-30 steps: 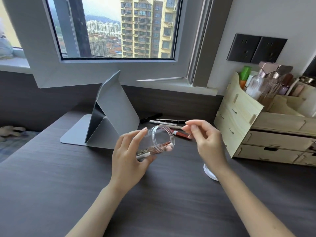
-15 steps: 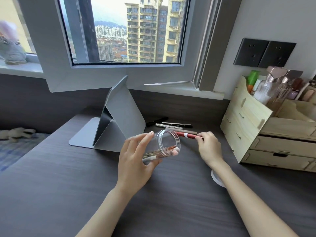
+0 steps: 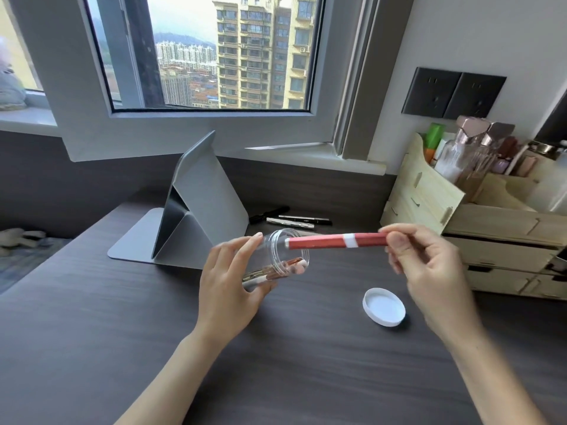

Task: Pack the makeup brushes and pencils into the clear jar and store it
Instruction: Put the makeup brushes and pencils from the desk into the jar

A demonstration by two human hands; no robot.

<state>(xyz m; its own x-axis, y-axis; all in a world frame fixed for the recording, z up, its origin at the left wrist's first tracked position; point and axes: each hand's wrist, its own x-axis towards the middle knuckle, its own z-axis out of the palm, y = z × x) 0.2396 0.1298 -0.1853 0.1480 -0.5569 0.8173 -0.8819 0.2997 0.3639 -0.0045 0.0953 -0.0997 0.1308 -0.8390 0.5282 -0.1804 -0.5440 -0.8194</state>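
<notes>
My left hand holds the clear jar tilted on its side above the dark desk, its mouth facing right. Small brushes with pink and white ends lie inside it. My right hand pinches the right end of a red pencil with a white band, held level. The pencil's left tip is at the jar's mouth. Three more dark and silver pencils lie on the desk behind the jar. The jar's white lid lies upside down on the desk below my right hand.
A grey folded tablet stand stands behind the jar at the left. A wooden drawer organiser with bottles on top fills the right side. The window sill and wall run along the back of the desk.
My right hand picked the red pencil up from the desk and brought it level to the jar's mouth. The white lid has come into full view. The jar stayed tilted in my left hand.
</notes>
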